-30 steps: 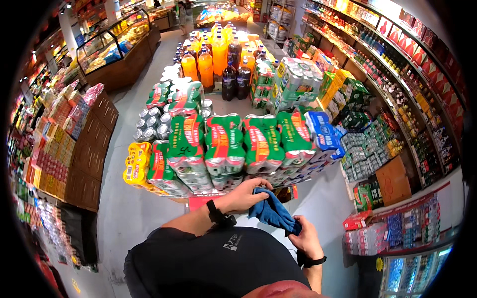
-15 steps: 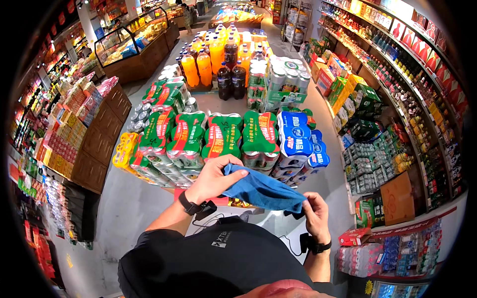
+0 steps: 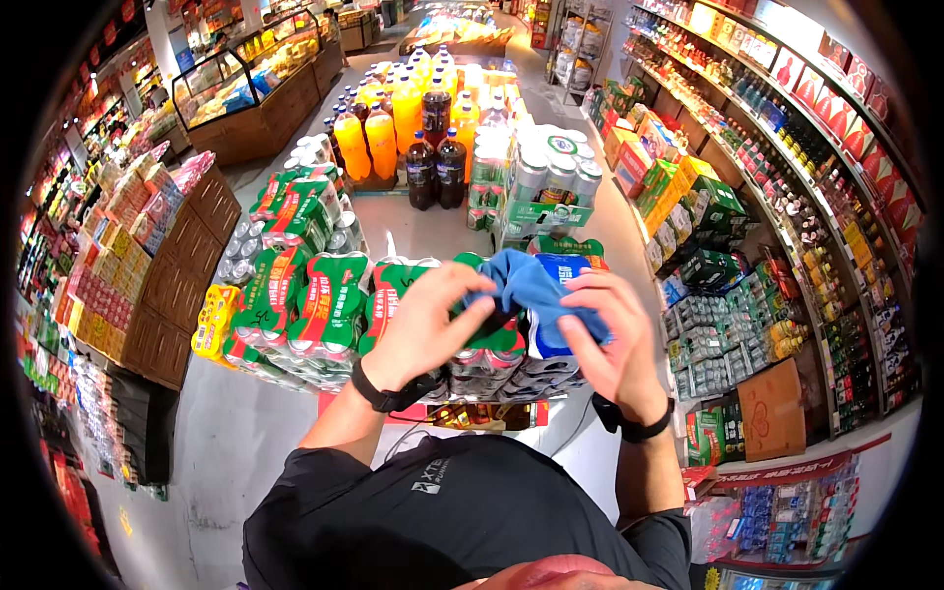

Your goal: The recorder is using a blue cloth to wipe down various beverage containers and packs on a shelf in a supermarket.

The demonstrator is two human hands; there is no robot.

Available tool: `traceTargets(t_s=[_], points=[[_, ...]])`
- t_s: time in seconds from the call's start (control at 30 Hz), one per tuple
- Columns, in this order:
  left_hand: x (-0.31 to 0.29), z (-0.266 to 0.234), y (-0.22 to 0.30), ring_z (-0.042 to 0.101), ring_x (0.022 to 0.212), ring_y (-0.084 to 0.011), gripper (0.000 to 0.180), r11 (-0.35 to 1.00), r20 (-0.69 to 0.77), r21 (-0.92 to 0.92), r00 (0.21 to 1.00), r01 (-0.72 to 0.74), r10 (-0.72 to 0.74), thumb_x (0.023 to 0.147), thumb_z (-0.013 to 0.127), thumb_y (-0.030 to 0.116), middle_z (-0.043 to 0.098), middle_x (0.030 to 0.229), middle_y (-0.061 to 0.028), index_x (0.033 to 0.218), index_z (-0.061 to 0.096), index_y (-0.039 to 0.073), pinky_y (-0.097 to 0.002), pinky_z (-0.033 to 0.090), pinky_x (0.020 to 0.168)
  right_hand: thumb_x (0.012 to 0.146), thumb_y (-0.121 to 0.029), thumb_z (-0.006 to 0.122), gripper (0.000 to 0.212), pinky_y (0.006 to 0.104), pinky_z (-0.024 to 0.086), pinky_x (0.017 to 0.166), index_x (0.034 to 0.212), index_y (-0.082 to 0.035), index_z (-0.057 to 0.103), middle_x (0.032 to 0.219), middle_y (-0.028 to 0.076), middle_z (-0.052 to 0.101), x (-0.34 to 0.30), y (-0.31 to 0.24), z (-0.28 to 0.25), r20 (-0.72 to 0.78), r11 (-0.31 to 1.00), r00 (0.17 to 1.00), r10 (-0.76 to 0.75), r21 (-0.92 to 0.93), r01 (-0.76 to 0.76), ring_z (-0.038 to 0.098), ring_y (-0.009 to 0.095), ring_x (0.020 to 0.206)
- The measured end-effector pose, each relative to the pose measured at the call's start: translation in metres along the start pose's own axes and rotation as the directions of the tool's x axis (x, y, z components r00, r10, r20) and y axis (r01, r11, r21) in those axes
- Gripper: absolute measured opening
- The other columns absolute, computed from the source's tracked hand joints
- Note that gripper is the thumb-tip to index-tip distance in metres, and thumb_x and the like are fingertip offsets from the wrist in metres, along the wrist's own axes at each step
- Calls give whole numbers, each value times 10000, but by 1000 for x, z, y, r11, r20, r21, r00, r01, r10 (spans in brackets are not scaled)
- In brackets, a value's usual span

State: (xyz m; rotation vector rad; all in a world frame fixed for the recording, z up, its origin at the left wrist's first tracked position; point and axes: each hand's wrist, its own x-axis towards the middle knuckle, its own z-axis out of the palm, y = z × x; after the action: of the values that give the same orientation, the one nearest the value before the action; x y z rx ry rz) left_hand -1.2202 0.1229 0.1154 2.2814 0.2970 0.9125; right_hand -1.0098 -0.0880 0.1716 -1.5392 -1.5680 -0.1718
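Observation:
A crumpled blue cloth (image 3: 528,279) is stretched between my two hands above the front row of can packs. My left hand (image 3: 433,320) has its thumb and fingers closed on the cloth's left end. At the other end, my right hand (image 3: 619,339) grips the cloth between thumb and fingers. Directly below and behind the cloth are a green-wrapped can pack (image 3: 489,340) and a blue-wrapped can pack (image 3: 551,337), both partly covered by it and my hands. Dark bands circle both wrists.
More green-and-red can packs (image 3: 329,305) and a yellow pack (image 3: 213,323) line the front. Behind stand orange drink bottles (image 3: 382,143), dark bottles (image 3: 450,172) and a tray of silver cans (image 3: 551,182). Shelves (image 3: 787,167) run along the right; a wooden cabinet (image 3: 177,270) stands left.
Both hands have moved up and away from my body, over the can packs. The cloth, earlier pulled out long and flat, is now bunched up. My view has shifted slightly.

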Motion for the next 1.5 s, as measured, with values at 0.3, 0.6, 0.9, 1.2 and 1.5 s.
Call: traceTargets(t_s=[0.3,0.6,0.9,1.2,1.5], points=[[-2,55,27,631,1419,-424,501,963,63,232,985,141,-160,1010,863,333,667,1417,-153,1417,717,79,-644,415,1309,1027,-330,840,514,563,463,1265,1432,-52,687,1509,196,665,-4,83,11,432,993,901,-47,-76,88,571,465,1514],[31,155,88,583,1445,-519,890,894,50,407,973,188,-227,946,940,362,484,1633,-305,1686,543,68,-553,525,1205,1039,-297,791,534,540,451,1315,1455,24,694,1556,227,661,-5,167,-48,492,973,847,-199,0,229,552,444,1564],[65,217,101,494,1523,-562,1048,843,51,498,964,201,-260,944,916,502,451,1639,-349,1744,438,24,-651,387,1333,1015,-260,712,677,542,399,1360,1578,99,596,1683,268,578,-5,229,-63,485,985,859,-162,22,173,470,482,1634],[61,226,100,449,1582,-576,1427,754,59,646,977,121,-207,716,990,730,443,1663,-371,1707,402,-111,-656,323,1368,977,-224,636,754,520,358,1396,1639,115,517,1713,312,516,4,238,-26,460,993,882,-106,92,71,411,478,1669],[59,208,93,430,1605,-525,1463,783,150,618,968,67,-201,699,982,755,447,1651,-363,1701,395,-134,-666,322,1368,896,-194,650,754,538,393,1356,1571,133,576,1607,329,586,-7,224,-6,294,994,955,-45,112,12,516,488,1549]])
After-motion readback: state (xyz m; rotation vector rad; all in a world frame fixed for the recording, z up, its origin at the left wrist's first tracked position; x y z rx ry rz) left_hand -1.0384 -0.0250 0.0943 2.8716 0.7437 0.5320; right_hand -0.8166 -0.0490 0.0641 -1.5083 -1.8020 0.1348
